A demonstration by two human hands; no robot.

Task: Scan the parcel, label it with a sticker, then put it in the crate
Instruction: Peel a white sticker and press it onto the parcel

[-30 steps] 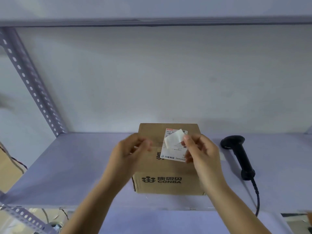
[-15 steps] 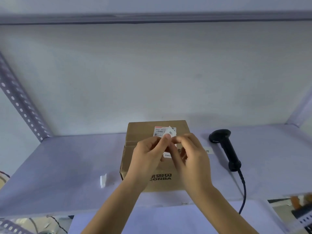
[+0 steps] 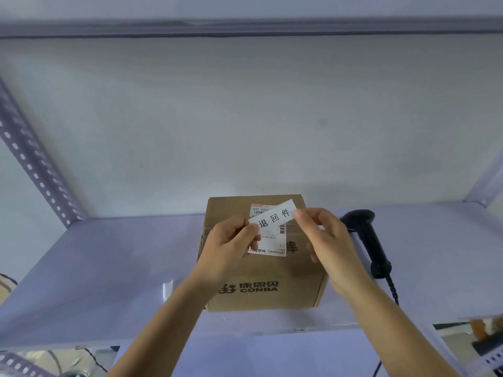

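Note:
A brown cardboard parcel [image 3: 272, 292] printed "CONBA" rests on the pale shelf [image 3: 109, 268], with a white shipping label [image 3: 272, 243] on its top. Just above that label I hold a white strip sticker [image 3: 275, 216] with black characters, stretched flat and tilted up to the right. My left hand [image 3: 228, 246] pinches its left end and my right hand [image 3: 324, 238] pinches its right end. A black handheld scanner [image 3: 367, 238] lies on the shelf right of the parcel, its cable running off the front edge. No crate is in view.
A small white scrap of backing paper [image 3: 167, 289] lies on the shelf left of the parcel. Perforated metal uprights [image 3: 32, 159] stand at the left and at the right corner [image 3: 487, 183]. A wall closes the back and an upper shelf edge runs overhead.
The sticker was folded between my fingers; now both hands have drawn it out flat above the parcel's label, the printed side up. The scrap of backing paper appeared on the shelf.

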